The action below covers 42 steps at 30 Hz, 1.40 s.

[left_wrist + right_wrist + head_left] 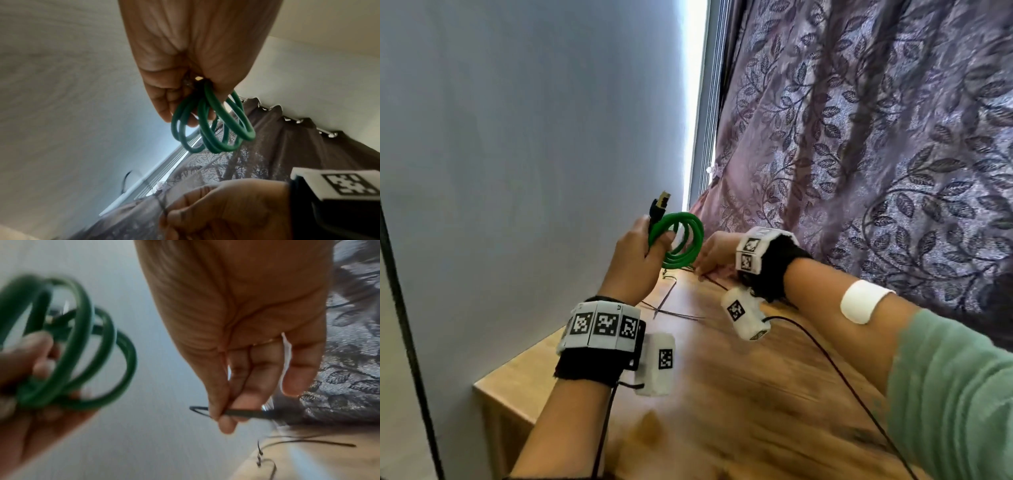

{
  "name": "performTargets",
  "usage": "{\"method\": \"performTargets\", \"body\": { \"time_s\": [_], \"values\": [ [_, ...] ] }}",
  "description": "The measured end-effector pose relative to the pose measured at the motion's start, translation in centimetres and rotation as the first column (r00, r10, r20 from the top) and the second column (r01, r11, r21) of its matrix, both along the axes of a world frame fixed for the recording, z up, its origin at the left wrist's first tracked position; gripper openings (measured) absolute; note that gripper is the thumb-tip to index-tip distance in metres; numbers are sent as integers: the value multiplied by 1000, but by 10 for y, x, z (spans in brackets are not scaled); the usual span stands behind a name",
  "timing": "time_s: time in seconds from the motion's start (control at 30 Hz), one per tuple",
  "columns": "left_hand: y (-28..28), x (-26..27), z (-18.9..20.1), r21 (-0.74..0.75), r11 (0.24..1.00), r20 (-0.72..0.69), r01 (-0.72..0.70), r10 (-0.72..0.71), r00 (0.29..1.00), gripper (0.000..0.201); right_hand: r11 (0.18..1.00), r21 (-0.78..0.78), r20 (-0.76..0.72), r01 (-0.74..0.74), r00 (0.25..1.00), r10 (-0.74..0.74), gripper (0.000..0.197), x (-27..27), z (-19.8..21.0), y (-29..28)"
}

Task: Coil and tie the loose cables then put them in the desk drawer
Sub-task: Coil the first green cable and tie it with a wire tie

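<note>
My left hand [643, 246] holds up a coiled green cable [683, 245] above the far end of the wooden desk [739, 394]; its dark plug [659, 207] sticks up past my thumb. The left wrist view shows the green loops [213, 129] hanging from my curled fingers [164, 100]. Just right of the coil, my right hand [710, 255] pinches a thin black cable tie [242, 412] between thumb and fingers [226, 423], low near the desk. The coil [72, 345] appears blurred in the right wrist view.
Several more thin black ties [671, 308] lie on the desk near the wall; some ties [298, 443] show in the right wrist view. A grey wall [517, 171] stands left, a patterned purple curtain [876, 154] right. Black sensor leads [842, 370] trail from my wrists.
</note>
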State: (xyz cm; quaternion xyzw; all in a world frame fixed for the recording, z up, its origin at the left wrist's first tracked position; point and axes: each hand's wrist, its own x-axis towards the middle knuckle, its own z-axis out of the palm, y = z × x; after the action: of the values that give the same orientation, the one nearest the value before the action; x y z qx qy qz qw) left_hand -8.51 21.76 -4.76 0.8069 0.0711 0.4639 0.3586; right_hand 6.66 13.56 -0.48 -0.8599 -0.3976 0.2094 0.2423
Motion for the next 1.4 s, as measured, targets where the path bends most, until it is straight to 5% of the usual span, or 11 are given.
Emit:
{"method": "performTargets", "body": {
  "time_s": [0.1,0.2,0.33,0.43,0.5,0.6,0.73,0.93,1.07,1.23,1.4],
  "values": [
    [-16,10,3,-62,998,57,15,-11,998,7,960,272,-38,61,998,-52,14,12,14,-45],
    [-35,27,7,-85,996,38,38,-34,999,8,825,531,-113,192,981,-156,14,20,17,-100],
    [-79,68,7,-61,993,-35,102,-104,994,23,488,800,-234,350,930,-284,15,15,22,-193],
    [-123,101,5,-112,983,-80,146,-156,985,22,306,886,-298,349,933,-202,20,-6,25,-245],
    [-154,118,3,-160,976,-96,150,-167,981,25,295,910,-250,293,952,-175,23,-17,24,-265],
    [-190,134,-2,-225,964,-82,139,-161,984,26,417,897,-48,146,971,-235,24,-17,14,-275],
    [-206,146,-10,-273,939,-34,209,-227,973,15,554,828,193,88,883,-428,18,4,-4,-285],
    [-204,142,-21,-357,839,30,412,-430,902,5,615,788,265,38,880,-393,31,16,-15,-274],
    [-203,138,-22,-325,850,38,414,-426,904,8,663,747,294,35,878,-378,23,17,-21,-266],
    [-206,135,-22,-168,929,15,330,-332,943,16,619,764,102,182,913,-394,17,9,-34,-251],
    [-212,131,-19,-65,969,41,239,-237,971,16,322,823,-437,468,884,-167,15,-5,-40,-240]
  ]
}}
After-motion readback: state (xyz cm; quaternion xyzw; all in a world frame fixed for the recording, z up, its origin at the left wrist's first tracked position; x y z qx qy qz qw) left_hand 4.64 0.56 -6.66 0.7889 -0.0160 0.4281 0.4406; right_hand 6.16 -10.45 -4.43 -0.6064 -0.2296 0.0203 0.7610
